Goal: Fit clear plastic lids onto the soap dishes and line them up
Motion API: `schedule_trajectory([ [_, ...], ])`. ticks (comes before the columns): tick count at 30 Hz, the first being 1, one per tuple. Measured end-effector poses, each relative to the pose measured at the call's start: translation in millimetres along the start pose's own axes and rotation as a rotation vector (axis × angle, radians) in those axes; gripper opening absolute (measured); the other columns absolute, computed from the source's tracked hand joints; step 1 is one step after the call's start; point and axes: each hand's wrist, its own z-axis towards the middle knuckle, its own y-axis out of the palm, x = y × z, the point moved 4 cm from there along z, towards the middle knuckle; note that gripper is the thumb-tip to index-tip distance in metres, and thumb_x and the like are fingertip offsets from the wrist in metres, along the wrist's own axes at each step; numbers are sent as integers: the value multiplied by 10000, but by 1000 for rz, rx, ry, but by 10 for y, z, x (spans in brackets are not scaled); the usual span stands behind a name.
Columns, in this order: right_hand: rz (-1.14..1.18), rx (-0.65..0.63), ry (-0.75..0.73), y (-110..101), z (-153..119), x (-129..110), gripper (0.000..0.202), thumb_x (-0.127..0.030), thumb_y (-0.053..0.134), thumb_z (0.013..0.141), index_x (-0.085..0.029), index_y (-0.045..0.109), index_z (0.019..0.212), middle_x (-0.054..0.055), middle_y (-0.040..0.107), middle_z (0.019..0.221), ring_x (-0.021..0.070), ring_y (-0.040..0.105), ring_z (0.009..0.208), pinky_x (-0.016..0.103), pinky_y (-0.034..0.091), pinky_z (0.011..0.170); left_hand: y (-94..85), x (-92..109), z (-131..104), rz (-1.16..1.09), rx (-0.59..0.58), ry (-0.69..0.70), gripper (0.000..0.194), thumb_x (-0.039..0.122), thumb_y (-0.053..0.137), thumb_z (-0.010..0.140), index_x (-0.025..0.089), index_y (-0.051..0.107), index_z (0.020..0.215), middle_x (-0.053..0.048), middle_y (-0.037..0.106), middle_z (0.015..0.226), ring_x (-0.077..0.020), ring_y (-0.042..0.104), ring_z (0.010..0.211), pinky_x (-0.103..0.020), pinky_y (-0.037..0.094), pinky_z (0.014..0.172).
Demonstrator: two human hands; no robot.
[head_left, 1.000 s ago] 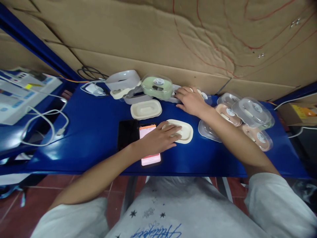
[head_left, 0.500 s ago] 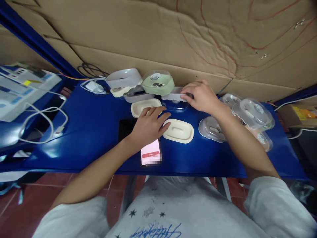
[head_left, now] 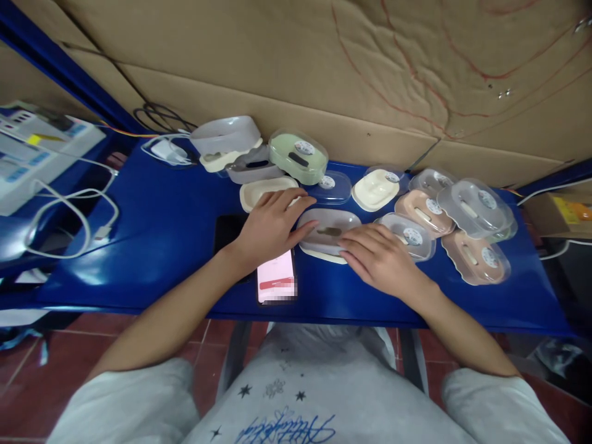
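At the middle of the blue bench (head_left: 161, 216), the grey translucent oval lid (head_left: 329, 224) sits on a cream tray, left hand (head_left: 268, 228) at nine o'clock and right hand (head_left: 377, 259) at four o'clock, each grip wide, fingers flat against its rim.

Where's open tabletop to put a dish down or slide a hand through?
Free: the blue table between the white cable and the left hand; also the front strip right of the phone, below the peach dish. Crowded: the back row along the cardboard, green dish through clear-lidded dishes. Both hands, right hand included, press the grey-lidded dish.
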Motion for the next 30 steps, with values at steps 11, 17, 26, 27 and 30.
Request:
schedule_trajectory([
  [11, -202, -148, 25, 288, -158, -99, 391, -253, 587, 1105, -160, 647, 1480, 113, 759, 1333, 299, 660, 1223, 460, 479, 1006, 137, 123, -87, -90, -266, 268, 600, 601, 652, 1053, 185, 625, 1485, -194, 581, 1604, -391, 578, 1459, -590, 449, 1237],
  [17, -152, -186, 74, 347, -144, -78, 412, -300, 555, 1123, -159, 657, 1496, 137, 743, 1320, 314, 647, 1196, 484, 448, 1034, 195, 114, -127, -55, -318, 288, 627, 550, 701, 1037, 191, 597, 1540, -195, 457, 1720, -414, 487, 1558, -627, 376, 1299],
  [26, -115, -152, 94, 409, -132, -68, 429, -308, 522, 1136, -154, 622, 1524, 162, 723, 1415, 321, 648, 1294, 536, 413, 1160, -52, -396, 22, 127, -130, -122, 369, 342, 539, 1091, 164, 709, 1366, -192, 735, 1363, -409, 696, 1293, -605, 537, 1092],
  [27, -103, -146, 85, 391, -135, -69, 436, -326, 522, 1138, -152, 619, 1527, 162, 725, 1424, 320, 652, 1301, 544, 407, 1173, -51, -434, 26, 135, -128, -146, 363, 335, 547, 1082, 159, 716, 1351, -195, 739, 1346, -412, 700, 1284, -608, 536, 1090],
  [30, -47, -104, 82, 244, -116, -18, 444, -334, 479, 1156, -163, 593, 1550, 140, 722, 1465, 289, 657, 1346, 523, 393, 1212, -25, -432, 33, 97, -119, -128, 347, 335, 536, 1087, 162, 727, 1319, -187, 736, 1356, -404, 696, 1292, -608, 531, 1101],
])
